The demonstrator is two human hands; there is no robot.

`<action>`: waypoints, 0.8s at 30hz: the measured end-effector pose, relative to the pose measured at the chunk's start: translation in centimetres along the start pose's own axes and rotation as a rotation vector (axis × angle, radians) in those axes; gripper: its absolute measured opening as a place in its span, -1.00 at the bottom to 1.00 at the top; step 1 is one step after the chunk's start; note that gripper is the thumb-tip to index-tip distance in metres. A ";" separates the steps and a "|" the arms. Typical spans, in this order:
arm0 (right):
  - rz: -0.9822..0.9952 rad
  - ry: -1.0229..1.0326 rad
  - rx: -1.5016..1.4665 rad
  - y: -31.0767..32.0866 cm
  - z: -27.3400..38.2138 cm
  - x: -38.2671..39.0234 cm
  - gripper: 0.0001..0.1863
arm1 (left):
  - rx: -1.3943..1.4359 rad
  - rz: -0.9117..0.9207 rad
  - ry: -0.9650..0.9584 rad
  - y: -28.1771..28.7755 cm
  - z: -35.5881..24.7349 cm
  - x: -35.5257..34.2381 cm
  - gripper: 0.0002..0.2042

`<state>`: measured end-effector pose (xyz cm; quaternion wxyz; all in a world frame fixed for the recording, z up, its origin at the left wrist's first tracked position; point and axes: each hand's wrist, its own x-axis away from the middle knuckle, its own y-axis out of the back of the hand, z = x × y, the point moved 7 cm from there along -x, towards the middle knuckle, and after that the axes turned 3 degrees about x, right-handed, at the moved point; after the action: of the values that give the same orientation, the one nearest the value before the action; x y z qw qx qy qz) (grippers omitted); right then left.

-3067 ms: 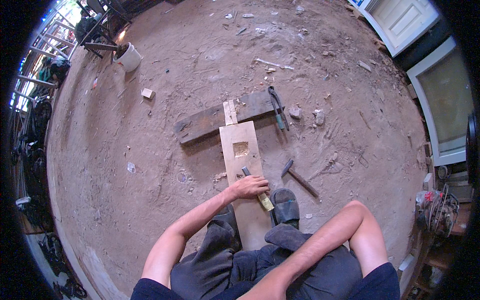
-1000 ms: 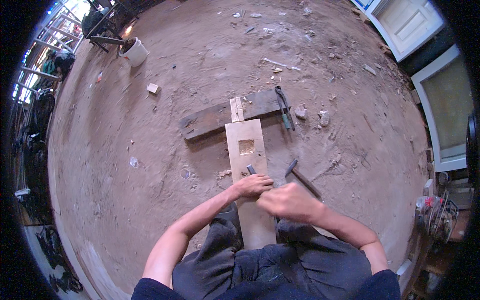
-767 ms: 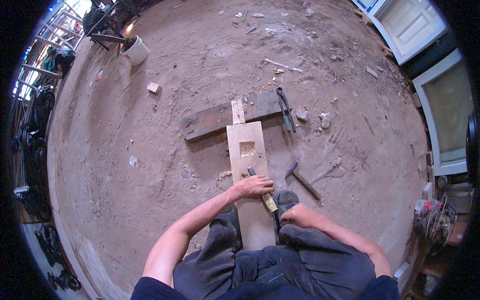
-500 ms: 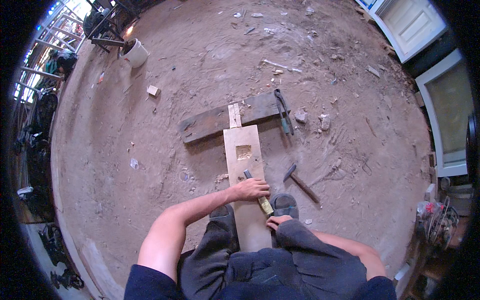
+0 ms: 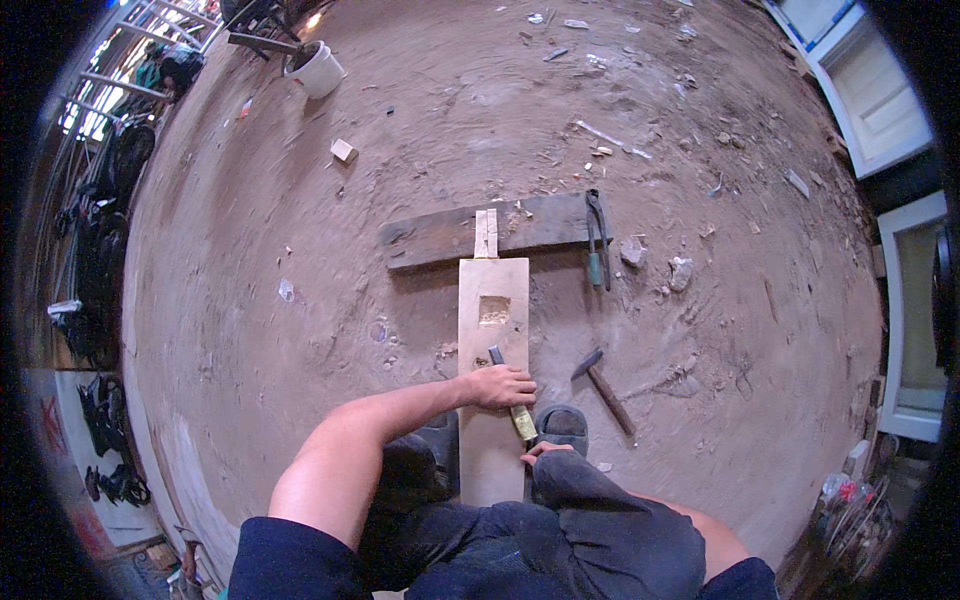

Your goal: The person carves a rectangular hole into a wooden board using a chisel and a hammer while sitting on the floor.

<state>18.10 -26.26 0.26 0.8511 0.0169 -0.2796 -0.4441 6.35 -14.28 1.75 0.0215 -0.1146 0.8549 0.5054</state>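
Dirt floor (image 5: 230, 250), dark plank (image 5: 430, 238), hammer (image 5: 610, 397)

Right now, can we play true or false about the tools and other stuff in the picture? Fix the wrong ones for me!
1. The hammer lies on the ground. True.
2. The left hand holds the hammer. False: it holds the chisel, the one with the yellowish handle.
3. The pale board has a squarish hollow cut into it. True.
4. The pincers lie on the pale board. False: they lie at the right end of the dark plank.
5. The white bucket is beyond the dark plank, off to the left. True.
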 end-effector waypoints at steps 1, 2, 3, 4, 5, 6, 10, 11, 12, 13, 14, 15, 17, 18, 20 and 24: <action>0.005 0.104 0.009 -0.3 0.2 -0.2 -0.75 | 0.009 0.074 0.030 -0.2 0.0 0.1 -0.74; -0.053 0.147 -0.032 -1.3 -2.6 -0.4 -0.83 | 0.020 0.144 0.042 -0.5 0.2 -0.4 -0.69; -0.033 0.157 -0.032 -0.9 -2.3 -0.4 -0.83 | 0.017 0.146 0.059 -0.6 0.3 -0.2 -0.69; -0.017 0.145 -0.035 -0.6 -2.2 -0.4 -0.83 | 0.032 0.118 0.055 -0.5 0.2 0.0 -0.72; 0.005 0.130 -0.038 -0.3 -2.1 -0.5 -0.83 | 0.047 0.090 0.052 -0.5 0.0 0.3 -0.75; 0.009 0.105 -0.031 0.4 -2.2 -0.2 -0.83 | 0.041 0.086 0.058 -0.3 0.1 0.0 -0.75; 0.023 0.030 -0.008 2.6 -2.4 0.8 -0.83 | 0.056 0.052 0.078 0.0 0.1 -0.4 -0.69; 0.029 0.028 -0.005 3.1 -2.5 0.8 -0.83 | 0.054 0.061 0.087 -0.3 0.1 -0.3 -0.65; 0.031 0.011 -0.003 3.4 -2.8 1.2 -0.83 | 0.053 0.063 0.100 -0.3 0.1 -0.2 -0.65; 0.036 0.005 0.000 3.7 -3.0 1.4 -0.83 | 0.051 0.074 0.111 -0.3 0.1 -0.2 -0.61; 0.041 0.001 0.005 4.0 -3.2 1.5 -0.83 | 0.049 0.087 0.121 -0.3 0.0 -0.2 -0.56; 0.040 0.001 0.006 4.4 -3.4 1.5 -0.83 | 0.045 0.093 0.131 -0.5 0.1 -0.3 -0.56; 0.043 0.004 0.006 5.0 -3.8 1.6 -0.83 | 0.023 0.088 0.141 -0.6 0.3 -0.3 -0.51; 0.044 0.001 0.006 5.3 -4.0 1.8 -0.83 | 0.024 0.091 0.143 -0.9 0.3 -0.3 -0.51; 0.048 0.011 0.002 5.6 -4.0 1.7 -0.83 | -0.009 0.044 0.146 -1.1 0.2 -0.1 -0.50; 0.057 0.050 -0.024 5.6 -3.6 1.1 -0.83 | -0.050 0.054 0.131 -1.5 0.5 0.1 -0.48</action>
<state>24.58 -24.49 -0.71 0.8702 0.0097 -0.2534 -0.4224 6.53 -14.52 0.20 -0.0510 -0.1247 0.8445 0.5184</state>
